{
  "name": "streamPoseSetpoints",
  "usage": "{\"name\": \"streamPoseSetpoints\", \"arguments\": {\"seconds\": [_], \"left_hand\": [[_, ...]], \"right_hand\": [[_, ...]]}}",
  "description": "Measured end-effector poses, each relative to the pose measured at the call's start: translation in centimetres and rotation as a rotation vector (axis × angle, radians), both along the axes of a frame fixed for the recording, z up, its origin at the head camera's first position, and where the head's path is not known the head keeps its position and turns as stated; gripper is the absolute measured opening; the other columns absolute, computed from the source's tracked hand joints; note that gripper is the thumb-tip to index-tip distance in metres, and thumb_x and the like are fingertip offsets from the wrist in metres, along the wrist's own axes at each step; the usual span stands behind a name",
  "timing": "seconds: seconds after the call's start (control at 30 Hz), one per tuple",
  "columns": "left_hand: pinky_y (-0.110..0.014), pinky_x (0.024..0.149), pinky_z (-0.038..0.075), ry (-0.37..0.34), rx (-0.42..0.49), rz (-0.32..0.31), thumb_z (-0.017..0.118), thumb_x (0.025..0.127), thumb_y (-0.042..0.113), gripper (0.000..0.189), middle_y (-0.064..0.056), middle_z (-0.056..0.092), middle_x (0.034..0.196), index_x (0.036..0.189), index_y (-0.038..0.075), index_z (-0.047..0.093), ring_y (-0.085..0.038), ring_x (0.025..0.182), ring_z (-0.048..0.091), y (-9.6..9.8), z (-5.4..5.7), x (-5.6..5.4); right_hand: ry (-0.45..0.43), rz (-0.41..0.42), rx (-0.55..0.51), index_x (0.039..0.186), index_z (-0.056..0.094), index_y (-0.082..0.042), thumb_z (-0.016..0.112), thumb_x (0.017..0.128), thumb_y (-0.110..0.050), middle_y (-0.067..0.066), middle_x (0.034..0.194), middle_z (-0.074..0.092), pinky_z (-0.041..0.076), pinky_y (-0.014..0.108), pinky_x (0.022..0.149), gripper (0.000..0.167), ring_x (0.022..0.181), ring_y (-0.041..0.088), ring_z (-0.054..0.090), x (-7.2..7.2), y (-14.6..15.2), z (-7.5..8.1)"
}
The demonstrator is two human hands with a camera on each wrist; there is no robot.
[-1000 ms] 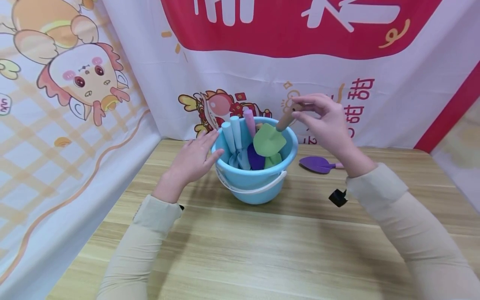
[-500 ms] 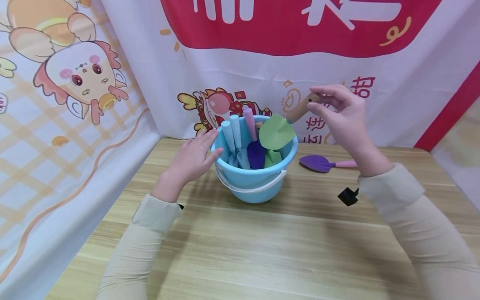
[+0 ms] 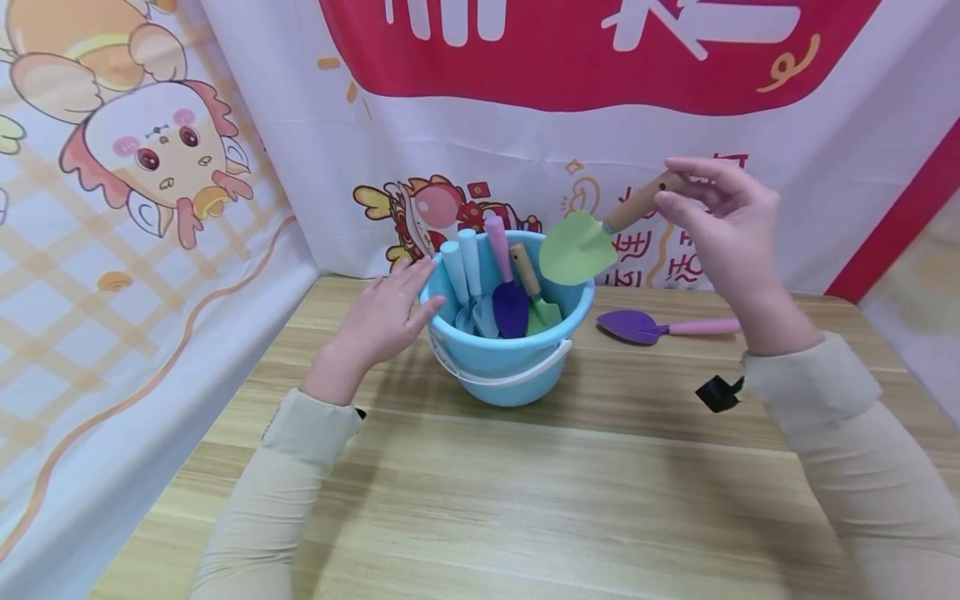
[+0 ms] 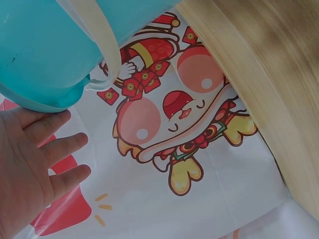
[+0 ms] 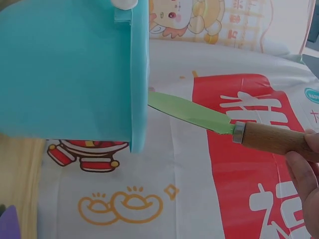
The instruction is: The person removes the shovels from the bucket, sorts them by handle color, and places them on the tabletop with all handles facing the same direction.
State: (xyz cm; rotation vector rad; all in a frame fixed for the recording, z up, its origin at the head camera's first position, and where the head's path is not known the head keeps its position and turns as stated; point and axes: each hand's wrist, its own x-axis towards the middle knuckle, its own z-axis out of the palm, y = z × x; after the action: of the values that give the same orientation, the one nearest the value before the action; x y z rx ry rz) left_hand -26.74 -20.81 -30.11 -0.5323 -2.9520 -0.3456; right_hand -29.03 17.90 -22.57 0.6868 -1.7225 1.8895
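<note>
My right hand [image 3: 727, 221] pinches the end of the wooden handle of a green trowel [image 3: 577, 250], whose blade hangs over the right rim of a light blue bucket [image 3: 510, 358]. In the right wrist view the green trowel [image 5: 194, 112] shows edge-on beside the bucket wall [image 5: 70, 74]. My left hand [image 3: 382, 321] rests on the bucket's left rim with straight fingers. Inside the bucket stand two blue-handled tools [image 3: 467, 267], a purple trowel [image 3: 512, 308] with a pink handle, and another green tool [image 3: 542, 312] with a wooden handle.
A purple trowel [image 3: 633, 327] with a pink handle lies on the wooden table [image 3: 480, 492], right of the bucket. Printed cloth [image 3: 465, 133] hangs behind the table and along its left side. The bucket's white bail handle [image 3: 510, 379] hangs down in front.
My right hand has moved right and up, drawing the green trowel from over the bucket's middle to its right rim. The left hand has stayed on the rim.
</note>
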Motion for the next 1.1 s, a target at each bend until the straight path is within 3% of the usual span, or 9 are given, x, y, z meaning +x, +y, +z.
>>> {"name": "streamPoseSetpoints", "arguments": {"seconds": [0.73,1.1], "left_hand": [[-0.062,0.121,0.014,0.008,0.009,0.002,0.033,0.108,0.055,0.073,-0.009,0.022,0.169,0.164,0.010,0.023,-0.036,0.155,0.014,-0.1,0.0,0.1],[-0.061,0.122,0.014,-0.003,-0.002,0.007,0.035,0.109,0.053,0.072,-0.009,0.021,0.169,0.165,0.011,0.022,-0.036,0.156,0.013,-0.1,0.0,0.2]], "right_hand": [[-0.095,-0.041,-0.206,0.126,0.070,0.003,0.078,0.089,-0.001,0.017,0.126,0.062,0.055,0.026,0.088,0.038,0.115,0.023,0.067,1.2,4.0,0.1],[-0.097,-0.099,-0.336,0.124,0.070,0.006,0.081,0.085,-0.001,0.016,0.122,0.062,0.055,0.027,0.085,0.041,0.110,0.024,0.069,1.3,6.2,-0.1]]}}
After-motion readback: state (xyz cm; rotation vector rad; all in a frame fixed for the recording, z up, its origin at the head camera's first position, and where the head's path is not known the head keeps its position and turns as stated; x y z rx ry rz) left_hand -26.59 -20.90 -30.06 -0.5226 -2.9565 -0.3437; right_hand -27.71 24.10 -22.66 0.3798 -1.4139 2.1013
